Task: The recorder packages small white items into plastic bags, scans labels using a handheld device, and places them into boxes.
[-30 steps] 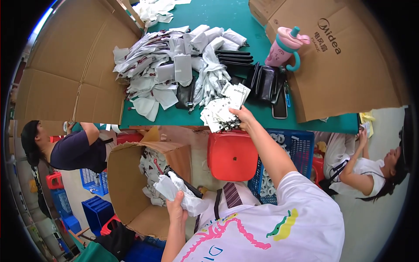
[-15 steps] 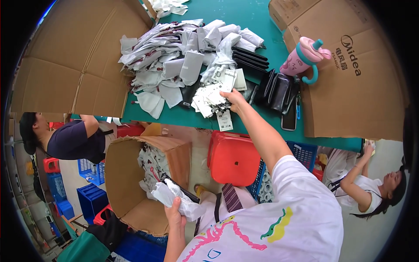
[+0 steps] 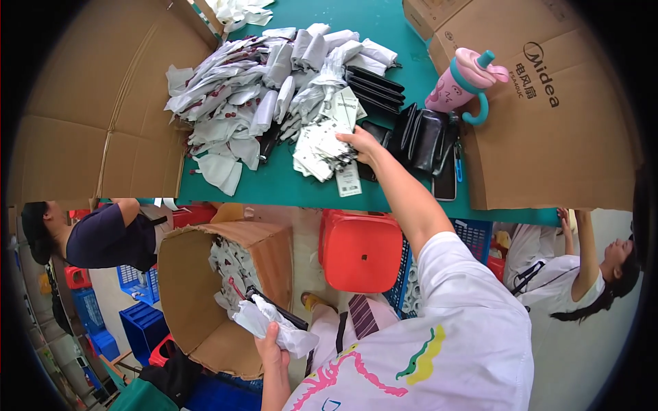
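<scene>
Over the front of the green desk [image 3: 264, 190], the fanned white tags [image 3: 317, 146] could slip or tangle, I judge, if the right hand [image 3: 362, 144] grips only their edge. They spread mostly left of its fingers, which pinch them. The left hand's [image 3: 271, 349] fingers wrap a white-bagged bundle [image 3: 295, 335] beside the carton [image 3: 271, 250].

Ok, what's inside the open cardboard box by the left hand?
Crumpled white-wrapped pieces lie inside the open cardboard box. The white bundle in the left hand covers part of the opening, and whatever sits beneath the top pieces is hidden.
</scene>
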Demonstrator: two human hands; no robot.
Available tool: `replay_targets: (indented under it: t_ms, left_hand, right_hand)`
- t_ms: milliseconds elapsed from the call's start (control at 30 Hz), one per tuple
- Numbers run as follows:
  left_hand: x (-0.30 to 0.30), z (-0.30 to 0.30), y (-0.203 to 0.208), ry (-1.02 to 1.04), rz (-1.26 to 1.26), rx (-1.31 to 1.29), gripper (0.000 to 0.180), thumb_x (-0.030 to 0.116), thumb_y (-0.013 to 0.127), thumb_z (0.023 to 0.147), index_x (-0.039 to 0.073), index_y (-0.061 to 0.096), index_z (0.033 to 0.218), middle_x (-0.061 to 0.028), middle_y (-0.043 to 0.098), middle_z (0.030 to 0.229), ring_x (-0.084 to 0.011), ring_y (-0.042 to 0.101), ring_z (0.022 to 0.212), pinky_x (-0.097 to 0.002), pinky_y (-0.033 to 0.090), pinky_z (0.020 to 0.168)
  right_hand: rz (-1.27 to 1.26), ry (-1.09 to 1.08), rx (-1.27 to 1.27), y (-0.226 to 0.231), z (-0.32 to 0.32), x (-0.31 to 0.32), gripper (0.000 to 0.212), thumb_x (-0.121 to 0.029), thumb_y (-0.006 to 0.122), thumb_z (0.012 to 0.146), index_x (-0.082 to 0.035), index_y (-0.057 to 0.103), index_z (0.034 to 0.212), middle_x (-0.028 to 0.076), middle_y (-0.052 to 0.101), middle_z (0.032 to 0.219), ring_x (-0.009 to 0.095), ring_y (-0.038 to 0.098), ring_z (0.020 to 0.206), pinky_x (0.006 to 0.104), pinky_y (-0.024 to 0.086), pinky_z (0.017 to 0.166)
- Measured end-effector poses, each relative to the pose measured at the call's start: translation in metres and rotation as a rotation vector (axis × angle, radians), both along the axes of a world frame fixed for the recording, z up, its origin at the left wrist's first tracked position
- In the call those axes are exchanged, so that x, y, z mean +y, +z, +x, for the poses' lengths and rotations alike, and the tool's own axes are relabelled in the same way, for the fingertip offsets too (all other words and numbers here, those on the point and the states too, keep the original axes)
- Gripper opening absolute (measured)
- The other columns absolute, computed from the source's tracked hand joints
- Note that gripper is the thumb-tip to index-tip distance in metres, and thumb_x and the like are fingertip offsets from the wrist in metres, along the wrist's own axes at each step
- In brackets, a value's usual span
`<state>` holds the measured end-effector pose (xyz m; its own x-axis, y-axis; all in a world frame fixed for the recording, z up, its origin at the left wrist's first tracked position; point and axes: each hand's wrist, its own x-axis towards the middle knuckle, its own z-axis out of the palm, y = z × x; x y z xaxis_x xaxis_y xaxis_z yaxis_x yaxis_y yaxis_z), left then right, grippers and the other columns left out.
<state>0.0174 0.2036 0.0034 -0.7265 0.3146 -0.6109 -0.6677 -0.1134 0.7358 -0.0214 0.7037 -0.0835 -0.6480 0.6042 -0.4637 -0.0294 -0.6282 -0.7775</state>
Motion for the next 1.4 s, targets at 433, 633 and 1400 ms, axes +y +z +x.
replay_targets:
  t_ms: [433,633,1400]
  left_hand:
    - [-0.007,0.009,0.002,-0.005,0.001,0.032,0.065,0.017,0.071,0.073,0.004,0.036,0.126,-0.007,0.05,0.114,-0.0211,0.051,0.101,-0.035,0.043,0.087]
    - [-0.002,0.015,0.001,0.051,0.004,-0.042,0.067,0.009,0.071,0.069,0.004,0.037,0.126,-0.0068,0.05,0.115,-0.0207,0.05,0.103,-0.0339,0.042,0.088]
    - [-0.002,0.041,0.027,0.083,-0.074,0.156,0.066,0.01,0.075,0.066,0.003,0.04,0.122,-0.0071,0.052,0.109,-0.0193,0.052,0.099,-0.0319,0.043,0.086]
  right_hand:
    - [0.159,0.085,-0.183,0.007,0.029,0.024,0.041,-0.001,0.063,0.077,-0.005,0.048,0.115,0.011,0.06,0.103,0.021,0.06,0.09,0.0356,0.05,0.076]
    - [0.14,0.029,-0.196,0.007,-0.004,0.008,0.04,-0.002,0.067,0.074,-0.003,0.051,0.111,0.011,0.061,0.1,0.02,0.06,0.087,0.0339,0.048,0.073]
    - [1.267,0.169,-0.996,0.032,0.017,0.048,0.058,-0.047,0.058,0.073,-0.007,0.049,0.114,0.021,0.058,0.106,0.036,0.056,0.099,0.0426,0.044,0.084]
